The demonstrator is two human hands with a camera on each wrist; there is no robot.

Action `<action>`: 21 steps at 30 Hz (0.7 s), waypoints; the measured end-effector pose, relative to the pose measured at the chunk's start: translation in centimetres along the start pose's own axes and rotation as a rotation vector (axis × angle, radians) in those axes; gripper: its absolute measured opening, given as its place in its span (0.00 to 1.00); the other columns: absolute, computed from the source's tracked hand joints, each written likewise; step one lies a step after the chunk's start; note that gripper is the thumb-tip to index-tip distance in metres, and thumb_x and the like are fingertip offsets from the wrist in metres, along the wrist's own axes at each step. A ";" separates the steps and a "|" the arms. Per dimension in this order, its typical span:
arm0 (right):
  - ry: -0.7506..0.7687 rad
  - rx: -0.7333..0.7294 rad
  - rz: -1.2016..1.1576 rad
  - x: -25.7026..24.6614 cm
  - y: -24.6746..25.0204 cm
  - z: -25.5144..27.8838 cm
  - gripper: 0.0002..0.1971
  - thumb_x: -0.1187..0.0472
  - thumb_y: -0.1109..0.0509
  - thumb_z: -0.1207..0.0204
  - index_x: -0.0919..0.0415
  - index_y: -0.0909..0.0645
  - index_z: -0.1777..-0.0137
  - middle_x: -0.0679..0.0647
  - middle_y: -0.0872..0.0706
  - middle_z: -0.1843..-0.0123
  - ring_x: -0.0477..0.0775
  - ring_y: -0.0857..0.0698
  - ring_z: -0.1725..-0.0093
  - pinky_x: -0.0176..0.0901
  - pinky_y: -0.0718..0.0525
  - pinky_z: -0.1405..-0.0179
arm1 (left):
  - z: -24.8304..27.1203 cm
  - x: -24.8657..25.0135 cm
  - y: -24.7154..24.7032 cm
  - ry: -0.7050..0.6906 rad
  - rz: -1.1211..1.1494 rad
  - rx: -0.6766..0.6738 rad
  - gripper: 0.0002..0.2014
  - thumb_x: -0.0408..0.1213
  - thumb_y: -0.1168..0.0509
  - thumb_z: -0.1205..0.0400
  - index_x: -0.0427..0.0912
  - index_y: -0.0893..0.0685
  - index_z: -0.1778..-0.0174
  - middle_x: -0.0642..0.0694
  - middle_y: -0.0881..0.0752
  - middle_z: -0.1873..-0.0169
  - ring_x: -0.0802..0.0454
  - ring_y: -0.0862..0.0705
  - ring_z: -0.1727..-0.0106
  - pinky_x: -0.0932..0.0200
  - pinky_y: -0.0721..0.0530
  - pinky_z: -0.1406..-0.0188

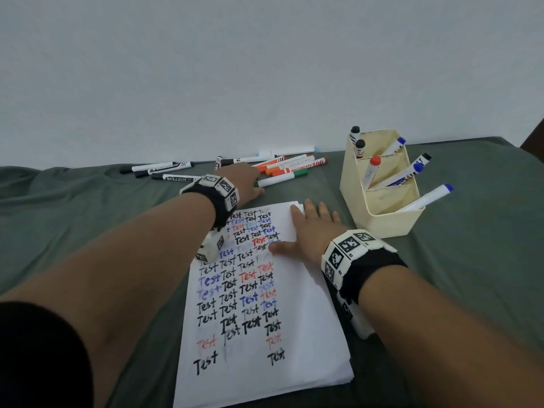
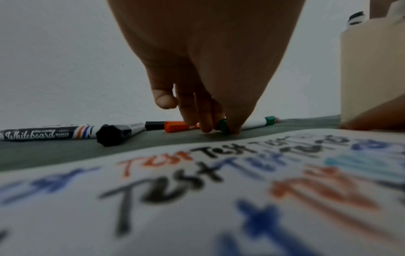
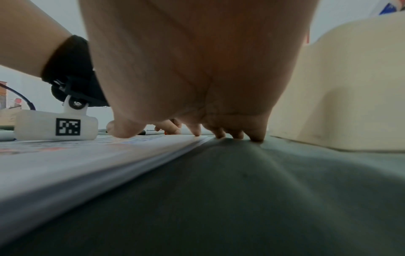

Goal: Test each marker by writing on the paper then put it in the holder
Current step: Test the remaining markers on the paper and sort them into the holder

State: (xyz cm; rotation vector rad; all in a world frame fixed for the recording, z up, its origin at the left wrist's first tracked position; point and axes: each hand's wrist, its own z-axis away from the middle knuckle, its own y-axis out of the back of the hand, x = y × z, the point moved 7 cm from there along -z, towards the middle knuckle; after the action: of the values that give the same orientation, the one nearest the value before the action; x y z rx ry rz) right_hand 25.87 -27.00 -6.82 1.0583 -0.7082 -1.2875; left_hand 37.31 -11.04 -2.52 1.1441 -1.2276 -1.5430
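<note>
paper (image 1: pixel 297 304) on cloth (image 1: pixel 471 260); loose markers (image 1: pixel 273 169) behind it; holder (image 1: pixel 382 219) to its right

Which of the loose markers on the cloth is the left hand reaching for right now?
The green-capped white marker, lying nearest the paper. The left hand has its fingers at its green end; the orange, red and black markers lie farther back, untouched.
</note>
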 end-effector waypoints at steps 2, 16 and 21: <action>0.009 0.019 -0.015 0.0 0.2 -0.1 0.57 0.18 0.42 0.28 0.51 0.58 0.09 0.58 0.59 0.07 0.67 0.58 0.10 0.68 0.55 0.12 | -0.4 0.2 -0.1 -0.003 -0.025 0.010 0.17 0.54 0.39 0.14 0.44 0.16 0.46 0.46 0.13 0.51 0.47 0.15 0.53 0.53 0.16 0.55; 0.246 0.543 -0.096 -1.4 5.7 2.8 0.30 0.46 0.34 0.15 0.45 0.39 0.15 0.52 0.17 0.38 0.58 0.15 0.45 0.51 0.15 0.56 | 10.8 1.3 4.9 -0.219 0.276 0.422 0.05 0.45 0.30 0.18 0.49 0.18 0.52 0.61 0.25 0.64 0.66 0.29 0.65 0.70 0.36 0.67; 0.322 0.578 -0.113 -2.1 5.9 2.9 0.04 0.57 0.33 0.17 0.49 0.19 0.46 0.46 0.24 0.57 0.54 0.19 0.53 0.45 0.29 0.64 | 15.0 2.7 5.1 -0.347 0.405 0.510 0.19 0.46 0.21 0.25 0.45 0.18 0.43 0.58 0.23 0.53 0.67 0.31 0.58 0.83 0.32 0.51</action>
State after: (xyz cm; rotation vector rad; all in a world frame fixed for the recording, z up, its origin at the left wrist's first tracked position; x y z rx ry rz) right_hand 25.25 -25.86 0.03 1.7508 -0.7994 -0.9864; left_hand 22.51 -11.17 3.63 0.8646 -2.0310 -1.1763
